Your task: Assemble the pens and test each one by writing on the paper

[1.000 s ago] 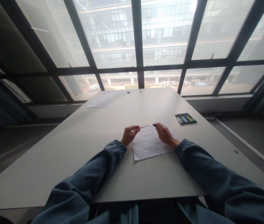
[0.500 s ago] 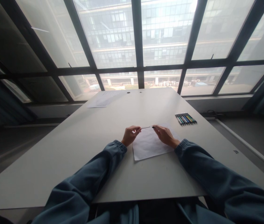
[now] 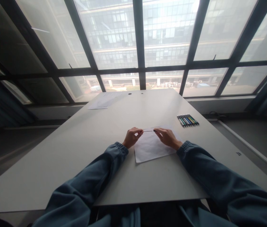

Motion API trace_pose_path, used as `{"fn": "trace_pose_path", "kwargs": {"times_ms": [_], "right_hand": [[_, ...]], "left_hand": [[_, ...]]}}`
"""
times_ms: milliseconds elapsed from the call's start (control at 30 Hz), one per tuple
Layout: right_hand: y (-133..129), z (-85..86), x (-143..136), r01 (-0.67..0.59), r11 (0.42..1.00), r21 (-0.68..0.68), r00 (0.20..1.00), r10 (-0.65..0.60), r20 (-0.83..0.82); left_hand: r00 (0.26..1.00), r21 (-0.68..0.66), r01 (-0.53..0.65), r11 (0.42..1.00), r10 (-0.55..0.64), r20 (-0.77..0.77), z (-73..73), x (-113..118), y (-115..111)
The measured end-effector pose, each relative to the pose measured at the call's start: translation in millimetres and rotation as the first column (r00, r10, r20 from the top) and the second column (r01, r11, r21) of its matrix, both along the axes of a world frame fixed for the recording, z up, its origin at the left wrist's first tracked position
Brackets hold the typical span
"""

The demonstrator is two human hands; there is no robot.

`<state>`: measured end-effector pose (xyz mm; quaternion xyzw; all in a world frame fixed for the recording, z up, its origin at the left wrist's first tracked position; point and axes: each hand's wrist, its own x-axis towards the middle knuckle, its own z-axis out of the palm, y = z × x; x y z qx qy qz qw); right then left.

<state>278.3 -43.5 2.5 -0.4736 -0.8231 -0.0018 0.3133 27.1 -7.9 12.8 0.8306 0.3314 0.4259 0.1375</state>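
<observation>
Lying side by side near the table's right edge: a row of pens (image 3: pixel 187 120), slim barrels, mixed dark, green, blue and yellow. Second sheet (image 3: pixel 103 101) is sitting by the far left corner of the table (image 3: pixel 76 157); small black mark (image 3: pixel 238 154) is showing near the right edge, closer to the near corner. Right hand (image 3: pixel 167 138) is covering part of the white sheet (image 3: pixel 152 148), which is lying askew toward the near edge. Tabletop is looking smooth and pale; sheet is reading thin and slightly wavy. Left hand (image 3: pixel 131 137) is pinching a thin dark rod (image 3: pixel 148 131), straight and stiff-looking, roughly level over the sheet's far part. Right hand is gripping a small dark piece (image 3: pixel 154 130), mostly hidden by fingers. Rod tip is seemingly meeting that piece; too small to confirm contact. Cuffed sleeves (image 3: pixel 201 164) are running off the bottom of the view.
</observation>
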Motion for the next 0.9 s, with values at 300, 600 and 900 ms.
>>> {"fn": "trace_pose_path", "kwargs": {"times_ms": [300, 600, 900], "right_hand": [[3.9, -2.8, -4.9, -0.24, 0.97, -0.029, 0.964, 0.235, -0.123], [0.5, 5.1, -0.6, -0.019, 1.0, 0.021, 0.993, 0.017, 0.119], [4.0, -0.1, 1.2, 0.054, 0.998, -0.012, 0.996, -0.053, 0.068]], "left_hand": [[0.992, 0.032, 0.067, 0.997, -0.063, -0.108, -3.5, 3.8, -2.5], [0.996, 0.043, 0.064, 0.997, -0.061, -0.068, -5.0, 2.5, -0.8], [0.996, 0.022, 0.053, 0.998, -0.051, -0.069, -2.6, 3.1, -2.7]]}}
